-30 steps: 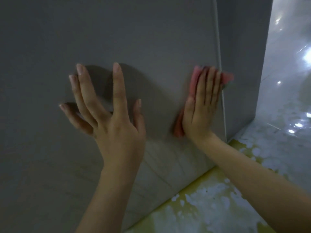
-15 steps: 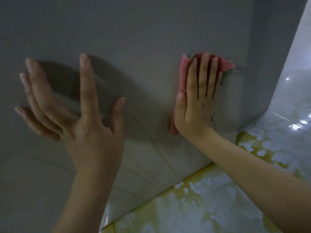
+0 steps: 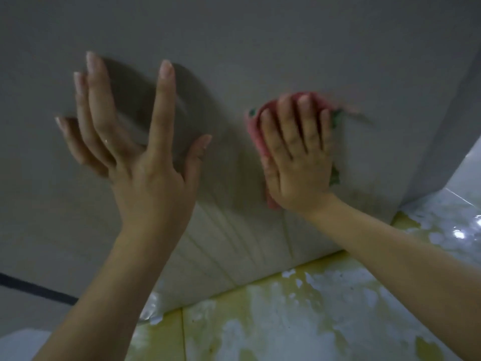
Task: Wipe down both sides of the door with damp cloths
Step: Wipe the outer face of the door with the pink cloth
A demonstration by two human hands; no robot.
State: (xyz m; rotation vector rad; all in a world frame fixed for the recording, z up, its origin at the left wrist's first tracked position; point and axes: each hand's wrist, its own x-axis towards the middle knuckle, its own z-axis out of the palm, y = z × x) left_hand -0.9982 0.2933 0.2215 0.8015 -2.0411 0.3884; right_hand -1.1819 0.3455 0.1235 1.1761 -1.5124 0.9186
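Note:
A grey door (image 3: 260, 48) fills most of the view, with faint streaks on its lower part. My right hand (image 3: 299, 155) lies flat with straight fingers on a pink cloth (image 3: 256, 131) with green patches and presses it against the door. My left hand (image 3: 130, 142) is raised in front of the door with its fingers spread and straight. It holds nothing and throws a dark shadow on the door; whether it touches the surface I cannot tell.
The door's right edge (image 3: 440, 121) stands near a glossy pale wall (image 3: 468, 173). Below lies a wet floor (image 3: 286, 321) with yellowish stains and white patches. A dark strip (image 3: 33, 287) crosses the lower left.
The view has shifted, so both hands sit further right in the frame. My right hand has slid the pink cloth leftward, away from the door's edge. The left hand stays spread.

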